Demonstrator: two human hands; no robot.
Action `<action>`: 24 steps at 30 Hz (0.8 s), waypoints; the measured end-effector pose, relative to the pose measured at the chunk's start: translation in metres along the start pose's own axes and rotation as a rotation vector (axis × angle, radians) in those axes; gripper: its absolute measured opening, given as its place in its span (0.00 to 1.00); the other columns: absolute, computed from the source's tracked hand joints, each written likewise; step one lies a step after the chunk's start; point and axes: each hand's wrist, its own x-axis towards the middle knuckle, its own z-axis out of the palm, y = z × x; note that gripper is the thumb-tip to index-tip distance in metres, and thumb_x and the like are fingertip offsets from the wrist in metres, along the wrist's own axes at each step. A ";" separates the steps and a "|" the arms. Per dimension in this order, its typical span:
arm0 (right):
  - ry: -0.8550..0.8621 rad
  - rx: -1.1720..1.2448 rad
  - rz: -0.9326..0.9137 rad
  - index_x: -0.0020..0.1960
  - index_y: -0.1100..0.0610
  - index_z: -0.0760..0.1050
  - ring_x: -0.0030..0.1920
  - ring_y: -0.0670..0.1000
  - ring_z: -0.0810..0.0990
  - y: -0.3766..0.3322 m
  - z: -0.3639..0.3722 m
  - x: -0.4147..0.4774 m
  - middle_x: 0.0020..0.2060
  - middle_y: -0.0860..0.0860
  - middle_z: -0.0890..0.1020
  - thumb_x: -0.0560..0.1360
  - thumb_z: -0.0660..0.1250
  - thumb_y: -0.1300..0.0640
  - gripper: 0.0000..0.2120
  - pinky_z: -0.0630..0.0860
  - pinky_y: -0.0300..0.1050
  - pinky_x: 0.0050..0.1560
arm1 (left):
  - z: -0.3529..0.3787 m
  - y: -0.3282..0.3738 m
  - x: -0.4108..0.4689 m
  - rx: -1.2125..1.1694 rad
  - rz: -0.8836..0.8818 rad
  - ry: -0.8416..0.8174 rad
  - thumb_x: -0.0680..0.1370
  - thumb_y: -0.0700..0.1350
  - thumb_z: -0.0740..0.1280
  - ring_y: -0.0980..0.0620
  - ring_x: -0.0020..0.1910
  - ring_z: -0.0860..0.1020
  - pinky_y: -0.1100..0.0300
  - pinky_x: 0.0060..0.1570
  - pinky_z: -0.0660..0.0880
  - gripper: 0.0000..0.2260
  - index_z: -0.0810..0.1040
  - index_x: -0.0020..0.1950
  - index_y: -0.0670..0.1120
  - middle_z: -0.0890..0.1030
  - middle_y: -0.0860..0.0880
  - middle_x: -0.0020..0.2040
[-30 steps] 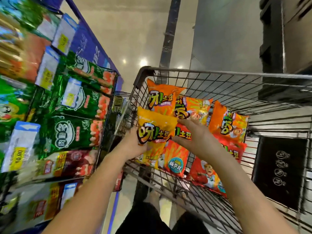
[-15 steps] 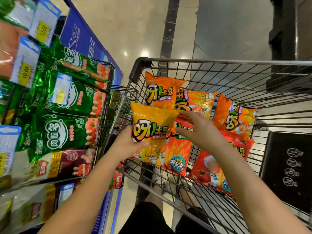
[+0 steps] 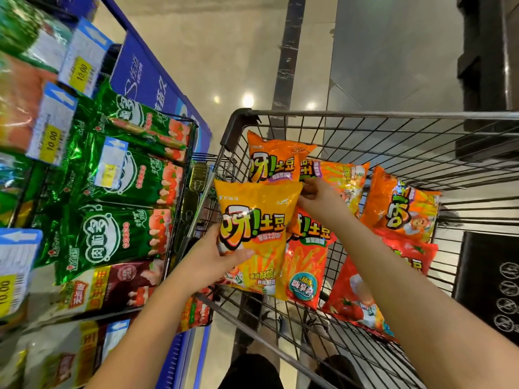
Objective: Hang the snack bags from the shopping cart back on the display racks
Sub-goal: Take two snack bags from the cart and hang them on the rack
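Note:
A yellow snack bag is held upright over the left side of the wire shopping cart. My left hand grips its lower left edge, thumb across the front. My right hand pinches its top right corner. Behind and beside it in the cart lie several more bags: an orange one at the back, a red one right behind the yellow bag, and an orange one at the right.
The display rack at the left carries green sausage packs and dark red packs with price tags. A blue sign panel stands beyond it. Shiny floor lies ahead, a dark mat at the right.
The yellow bag has risen a little out of the cart in both hands. My right hand slid from its side to its top right corner. The view has tilted down.

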 end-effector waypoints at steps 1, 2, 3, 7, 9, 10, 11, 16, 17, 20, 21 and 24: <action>-0.004 0.018 0.007 0.75 0.54 0.68 0.62 0.53 0.81 0.001 0.006 0.007 0.64 0.51 0.81 0.78 0.72 0.49 0.29 0.79 0.54 0.61 | 0.000 -0.001 0.000 0.001 0.007 -0.001 0.73 0.60 0.76 0.66 0.60 0.76 0.71 0.51 0.70 0.31 0.69 0.73 0.56 0.79 0.62 0.63; -0.008 0.022 0.011 0.74 0.53 0.69 0.60 0.54 0.81 0.003 0.012 0.014 0.63 0.51 0.82 0.78 0.72 0.50 0.27 0.80 0.52 0.58 | -0.001 -0.002 0.000 0.004 0.010 -0.001 0.73 0.59 0.76 0.68 0.59 0.76 0.74 0.50 0.70 0.30 0.69 0.72 0.56 0.79 0.63 0.62; -0.007 0.015 0.006 0.73 0.53 0.71 0.58 0.54 0.82 0.002 0.016 0.019 0.61 0.51 0.82 0.78 0.72 0.50 0.26 0.79 0.48 0.53 | -0.001 -0.003 0.000 0.011 0.014 0.003 0.74 0.59 0.75 0.70 0.58 0.75 0.76 0.48 0.69 0.29 0.69 0.72 0.57 0.78 0.65 0.61; 0.001 -0.063 0.054 0.68 0.53 0.72 0.57 0.60 0.80 0.001 0.028 0.036 0.56 0.55 0.82 0.77 0.71 0.52 0.21 0.77 0.52 0.56 | -0.002 -0.007 -0.001 0.023 0.017 0.002 0.74 0.58 0.76 0.76 0.55 0.75 0.81 0.46 0.69 0.29 0.69 0.72 0.58 0.78 0.67 0.60; -0.003 -0.082 0.083 0.65 0.53 0.72 0.59 0.63 0.80 0.001 0.029 0.039 0.56 0.57 0.82 0.75 0.71 0.55 0.19 0.75 0.64 0.64 | -0.002 -0.008 -0.002 0.022 0.020 -0.002 0.74 0.57 0.76 0.80 0.53 0.73 0.83 0.45 0.68 0.28 0.69 0.71 0.58 0.78 0.68 0.59; -0.003 -0.069 0.092 0.63 0.53 0.72 0.58 0.63 0.80 0.001 0.028 0.039 0.55 0.56 0.82 0.74 0.71 0.55 0.19 0.75 0.66 0.65 | -0.002 -0.009 -0.002 0.020 0.016 -0.003 0.74 0.57 0.76 0.82 0.52 0.73 0.84 0.44 0.68 0.28 0.69 0.70 0.59 0.78 0.68 0.58; 0.003 -0.041 0.094 0.62 0.53 0.73 0.57 0.61 0.81 0.002 0.028 0.039 0.54 0.54 0.82 0.74 0.71 0.55 0.18 0.76 0.65 0.64 | -0.002 -0.009 -0.003 0.014 0.010 -0.002 0.74 0.56 0.76 0.82 0.51 0.73 0.84 0.44 0.68 0.28 0.69 0.70 0.59 0.78 0.69 0.57; 0.048 0.119 0.033 0.59 0.48 0.76 0.49 0.53 0.82 0.007 0.011 0.013 0.48 0.45 0.82 0.76 0.74 0.54 0.14 0.80 0.50 0.49 | -0.001 -0.007 -0.006 -0.007 0.003 -0.028 0.73 0.54 0.78 0.81 0.51 0.74 0.82 0.46 0.69 0.29 0.69 0.71 0.58 0.79 0.67 0.57; 0.061 0.158 0.030 0.58 0.48 0.75 0.47 0.51 0.82 0.010 0.007 0.005 0.46 0.43 0.81 0.76 0.74 0.55 0.14 0.79 0.47 0.46 | -0.001 -0.007 -0.006 -0.012 0.005 -0.034 0.73 0.55 0.78 0.79 0.52 0.75 0.79 0.48 0.69 0.31 0.69 0.72 0.58 0.79 0.67 0.58; 0.042 0.247 0.054 0.60 0.52 0.76 0.50 0.50 0.85 0.019 -0.010 -0.018 0.48 0.48 0.84 0.76 0.76 0.53 0.16 0.83 0.46 0.46 | -0.002 0.000 -0.010 -0.021 0.015 -0.038 0.71 0.59 0.77 0.74 0.57 0.75 0.73 0.54 0.69 0.34 0.68 0.74 0.57 0.79 0.65 0.61; 0.053 0.289 0.063 0.61 0.52 0.76 0.50 0.49 0.85 0.024 -0.015 -0.025 0.48 0.47 0.84 0.75 0.76 0.52 0.17 0.82 0.42 0.44 | -0.001 0.003 -0.011 -0.018 0.025 -0.040 0.72 0.58 0.77 0.74 0.57 0.74 0.74 0.53 0.69 0.32 0.69 0.73 0.58 0.78 0.65 0.62; 0.067 0.360 0.084 0.69 0.52 0.74 0.53 0.46 0.83 0.030 -0.034 -0.056 0.54 0.46 0.83 0.72 0.79 0.45 0.30 0.77 0.35 0.42 | 0.000 0.018 -0.018 0.006 0.038 -0.048 0.74 0.56 0.76 0.76 0.53 0.73 0.79 0.48 0.67 0.28 0.68 0.70 0.61 0.77 0.68 0.60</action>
